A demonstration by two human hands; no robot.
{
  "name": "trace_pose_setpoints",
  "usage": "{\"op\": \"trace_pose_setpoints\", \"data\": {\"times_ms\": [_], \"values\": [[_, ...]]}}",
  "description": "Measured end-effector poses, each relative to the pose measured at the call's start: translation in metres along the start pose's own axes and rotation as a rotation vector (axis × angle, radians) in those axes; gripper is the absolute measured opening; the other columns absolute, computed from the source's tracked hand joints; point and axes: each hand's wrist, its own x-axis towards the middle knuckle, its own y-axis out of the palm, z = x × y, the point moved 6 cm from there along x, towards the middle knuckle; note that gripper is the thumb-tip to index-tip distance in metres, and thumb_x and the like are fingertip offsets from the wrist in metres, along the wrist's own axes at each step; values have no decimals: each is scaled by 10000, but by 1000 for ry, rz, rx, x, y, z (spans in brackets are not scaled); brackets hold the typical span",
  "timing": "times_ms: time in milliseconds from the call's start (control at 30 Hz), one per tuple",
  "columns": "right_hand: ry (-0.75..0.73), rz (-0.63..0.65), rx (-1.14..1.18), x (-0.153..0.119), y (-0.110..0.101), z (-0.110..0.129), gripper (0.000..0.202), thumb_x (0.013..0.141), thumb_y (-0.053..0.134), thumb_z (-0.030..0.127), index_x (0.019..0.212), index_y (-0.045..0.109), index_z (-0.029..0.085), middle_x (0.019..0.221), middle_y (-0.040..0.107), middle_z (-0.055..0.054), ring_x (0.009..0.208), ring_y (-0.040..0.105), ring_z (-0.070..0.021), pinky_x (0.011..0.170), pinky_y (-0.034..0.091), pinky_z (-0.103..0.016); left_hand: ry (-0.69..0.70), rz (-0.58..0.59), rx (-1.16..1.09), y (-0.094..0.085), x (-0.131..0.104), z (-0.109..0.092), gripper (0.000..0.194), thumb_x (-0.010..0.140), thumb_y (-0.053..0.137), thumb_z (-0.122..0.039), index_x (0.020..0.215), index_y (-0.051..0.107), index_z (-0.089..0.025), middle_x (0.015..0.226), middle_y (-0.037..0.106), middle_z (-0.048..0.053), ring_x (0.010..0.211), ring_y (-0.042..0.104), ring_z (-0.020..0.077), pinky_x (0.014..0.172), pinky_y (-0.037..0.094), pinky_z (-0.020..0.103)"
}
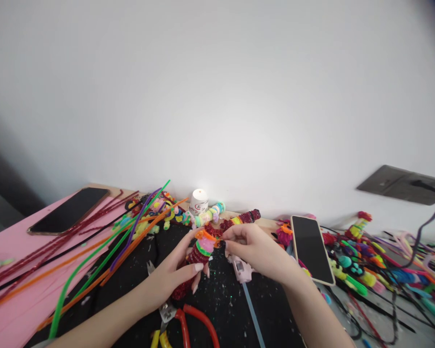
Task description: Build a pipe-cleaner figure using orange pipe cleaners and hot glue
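Observation:
My left hand (177, 268) is wrapped round a fuzzy pipe-cleaner figure (204, 245), dark red below with green, pink and orange bands above. The figure stands tilted, and my fingers hide part of its lower body. At its orange top, my right hand (252, 244) is closed in a pinch; a small dark bit shows at the fingertips, too small to name. Just below that hand lies a pale pink glue gun (242, 271) with a translucent glue stick (253, 314) trailing from it. Red-handled pliers (184, 321) lie beneath my left hand.
Long pipe cleaners (105, 253) spread across pink sheets (25, 246) at left, near a dark phone (68, 210). A white cup-shaped container (198, 202) stands by the wall. At right are a second phone (312, 249), many colourful pipe-cleaner pieces (362, 270) and a plugged-in cord (418, 234).

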Motion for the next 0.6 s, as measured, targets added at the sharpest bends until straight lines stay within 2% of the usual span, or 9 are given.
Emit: {"op": "trace_pose_setpoints", "data": {"times_ms": [600], "values": [[-12,-53,-79,0,-2,0,128,744,509,129,682,619,150,563,522,44,485,418,-74,458,300,-195,-36,-34,9,1,-2,-1,723,878,541,-344,1456,119,-241,850,615,21,552,504,100,570,408,261]]}}
